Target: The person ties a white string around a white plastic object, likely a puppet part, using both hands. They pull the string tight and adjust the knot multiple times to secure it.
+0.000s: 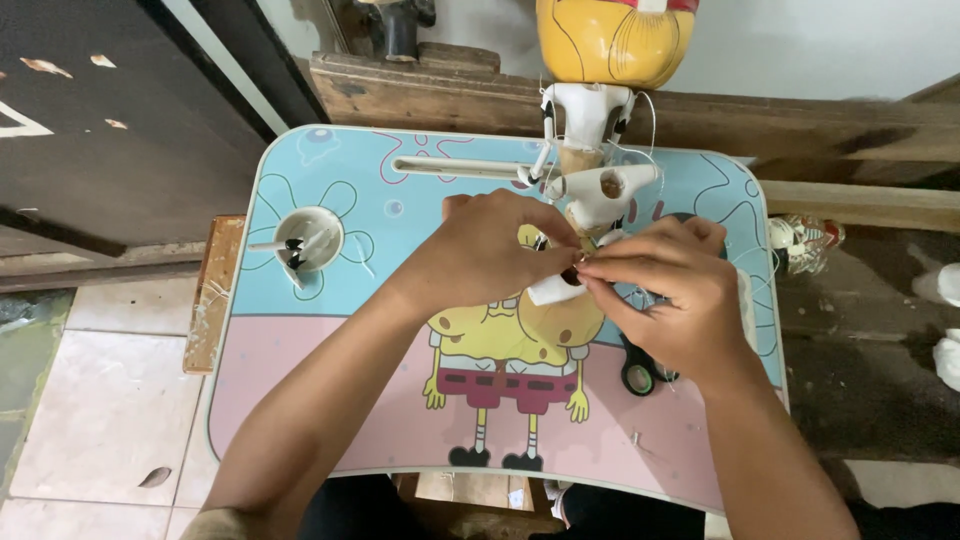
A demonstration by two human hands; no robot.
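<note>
Both forearms reach up over the desk; left hand and right hand pinch a small white piece between fingertips. Knuckles hide the grip, perhaps on thread

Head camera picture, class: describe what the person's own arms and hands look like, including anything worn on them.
Both forearms are bare to the picture's lower edge: no sleeves show. The left hand and right hand wear no gloves, and no rings, watch or bracelets show. The fingers have short, plain nails.
</note>
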